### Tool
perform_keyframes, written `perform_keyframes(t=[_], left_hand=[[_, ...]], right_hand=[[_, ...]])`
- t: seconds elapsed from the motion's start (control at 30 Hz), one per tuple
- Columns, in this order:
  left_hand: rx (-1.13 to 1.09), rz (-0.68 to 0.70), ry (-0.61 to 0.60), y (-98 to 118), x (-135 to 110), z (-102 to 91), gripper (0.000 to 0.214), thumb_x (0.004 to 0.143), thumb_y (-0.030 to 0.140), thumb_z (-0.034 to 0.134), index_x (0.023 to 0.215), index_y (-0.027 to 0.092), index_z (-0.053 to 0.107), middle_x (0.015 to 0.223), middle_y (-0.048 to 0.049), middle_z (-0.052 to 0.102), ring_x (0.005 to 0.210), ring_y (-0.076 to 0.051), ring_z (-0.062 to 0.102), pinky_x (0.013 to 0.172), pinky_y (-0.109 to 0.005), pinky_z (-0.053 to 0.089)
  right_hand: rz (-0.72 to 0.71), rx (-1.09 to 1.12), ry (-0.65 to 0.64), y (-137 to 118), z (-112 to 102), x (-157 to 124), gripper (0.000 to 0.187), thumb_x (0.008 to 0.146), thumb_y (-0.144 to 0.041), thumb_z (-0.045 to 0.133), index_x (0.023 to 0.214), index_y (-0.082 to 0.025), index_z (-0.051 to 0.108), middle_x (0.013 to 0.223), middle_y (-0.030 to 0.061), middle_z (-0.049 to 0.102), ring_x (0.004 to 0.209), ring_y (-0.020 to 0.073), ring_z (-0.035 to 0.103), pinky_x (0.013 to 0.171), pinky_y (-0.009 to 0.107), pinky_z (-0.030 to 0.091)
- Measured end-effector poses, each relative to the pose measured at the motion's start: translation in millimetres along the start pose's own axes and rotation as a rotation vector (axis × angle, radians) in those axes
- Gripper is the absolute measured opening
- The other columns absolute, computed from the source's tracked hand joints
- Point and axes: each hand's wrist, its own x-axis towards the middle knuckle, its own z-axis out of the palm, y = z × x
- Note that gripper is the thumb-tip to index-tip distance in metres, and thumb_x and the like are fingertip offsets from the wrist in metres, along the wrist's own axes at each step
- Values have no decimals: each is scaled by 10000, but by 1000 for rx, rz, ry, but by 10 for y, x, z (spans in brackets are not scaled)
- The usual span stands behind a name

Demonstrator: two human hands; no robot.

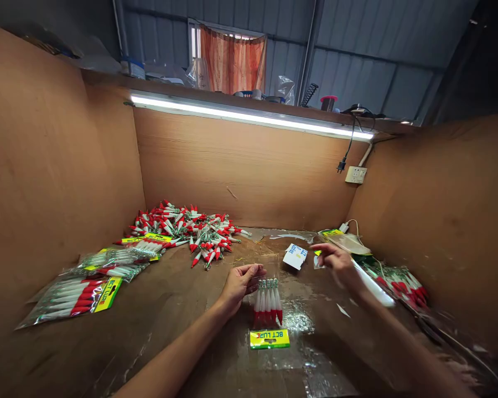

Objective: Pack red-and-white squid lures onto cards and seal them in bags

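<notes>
My left hand (241, 283) has thumb and fingers pinched together at the far end of a clear bag of fishing lures (268, 304). Several red-and-white lures lie side by side in this bag, hooks toward the back wall. Its yellow-green header card (269, 339), printed BCT LURE, points toward me. To the right, my right hand (340, 266) is above the table, slightly blurred, index finger stretched out and apparently holding nothing. Just left of its fingertips stands a small white box (294, 257) with blue handwriting.
A heap of loose red-and-white lures (191, 229) lies at the back left. Filled lure bags (72, 296) are stacked at the left. More lures (402, 284) and a cable lie at the right. A plug (341, 166) hangs near the wall socket (356, 175).
</notes>
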Motion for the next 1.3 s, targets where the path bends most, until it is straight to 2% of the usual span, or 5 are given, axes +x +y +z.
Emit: perform_keyframes(t=[0.23,0.4,0.53,0.77,1.3], left_hand=[[-17,-17,-53,11,17,-77,476,746,547,768,1049,182,732,1075,-122,752,851,-171,707,685,-221,476],[-39,-12,-55,12,49,-66,450,753,532,772,1028,178,736,1058,-120,756,902,-183,706,683,-213,474],[-39,-14,-53,-7,63,-39,440,767,522,765,1023,166,736,1052,-131,755,906,-195,708,673,-217,478],[14,-11,-65,-16,22,-8,474,786,547,733,1055,158,717,1069,-139,737,866,-186,705,704,-232,497],[645,91,-155,-159,156,-179,325,718,442,763,769,122,787,648,-36,701,582,-147,547,567,-235,382]], right_hand=[[298,133,-583,228,246,-18,374,661,-223,455,897,-124,727,447,-69,432,334,81,260,343,196,261],[106,5,-103,26,-486,275,295,840,-289,495,895,-125,734,731,51,706,622,146,585,664,249,491],[-162,-168,293,-145,-218,212,298,893,-302,553,1120,-175,699,1132,115,701,1033,234,609,951,370,430],[180,167,-606,105,983,-188,499,799,-521,704,1142,-160,690,1060,87,713,914,235,631,804,337,471],[246,158,-667,635,1096,-152,322,781,-444,713,842,-137,794,605,-2,592,537,95,408,513,222,299]])
